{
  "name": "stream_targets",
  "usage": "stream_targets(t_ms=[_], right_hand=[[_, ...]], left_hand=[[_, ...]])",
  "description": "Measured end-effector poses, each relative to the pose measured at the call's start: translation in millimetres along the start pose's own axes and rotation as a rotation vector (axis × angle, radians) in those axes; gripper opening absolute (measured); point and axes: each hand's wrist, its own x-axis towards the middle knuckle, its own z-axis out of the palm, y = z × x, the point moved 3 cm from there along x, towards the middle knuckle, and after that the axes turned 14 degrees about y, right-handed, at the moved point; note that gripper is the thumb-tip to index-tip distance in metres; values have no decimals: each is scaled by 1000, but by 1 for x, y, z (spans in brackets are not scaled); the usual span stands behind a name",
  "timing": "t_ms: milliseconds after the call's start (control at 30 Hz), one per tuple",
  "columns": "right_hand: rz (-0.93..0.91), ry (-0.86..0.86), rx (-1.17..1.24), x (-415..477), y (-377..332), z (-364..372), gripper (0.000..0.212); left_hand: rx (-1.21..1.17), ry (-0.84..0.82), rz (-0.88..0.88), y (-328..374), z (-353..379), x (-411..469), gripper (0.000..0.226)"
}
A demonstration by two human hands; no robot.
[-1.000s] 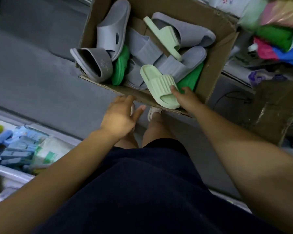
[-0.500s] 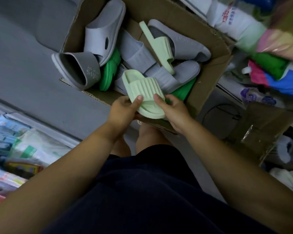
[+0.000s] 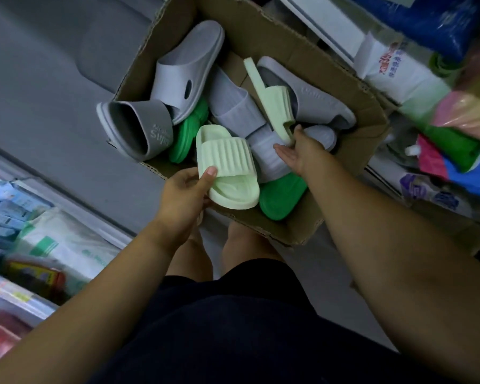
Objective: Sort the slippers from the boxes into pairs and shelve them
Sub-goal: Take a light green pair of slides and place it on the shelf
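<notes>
One pale-green slipper (image 3: 227, 167) sits clamped in your left hand (image 3: 182, 198) at centre frame; its mate (image 3: 272, 98) stands edgewise in the box (image 3: 275, 31), long axis running up-left from your right hand (image 3: 294, 153), grip apart.

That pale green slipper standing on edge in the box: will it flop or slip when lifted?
Probably light: the left hand holds its twin by one edge. Likely stiff, since the slipper stands on edge unbent. Ribbed strap should resist slipping.

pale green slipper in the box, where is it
Head view: the slipper stands on edge in the right half of the box, propped on grey slippers, its near end by the right hand.
</notes>
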Motion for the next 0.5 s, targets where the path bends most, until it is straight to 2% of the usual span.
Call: stream_targets(t_ms=[133,200,300,367,433,500], right_hand=[[-31,-15,49,2,4,2,43],[43,-21,139,-6,7,0,38],[83,-34,138,-24,16,-8,16],[96,-80,116,-39,28,-18,9],[94,-141,108,-57,42,-31,14],[61,-172,140,-76,54,-47,32]], left_hand=[[-11,-4,-8,-4,-5,-5,37],[-20,-9,1,-3,-5,-7,36],[-71,-44,-17,1,-3,-10,36],[-104,-70,-32,4,-4,-12,37],[-116,-90,-30,7,-6,-15,37],[-95,-114,-15,11,-11,-19,37]])
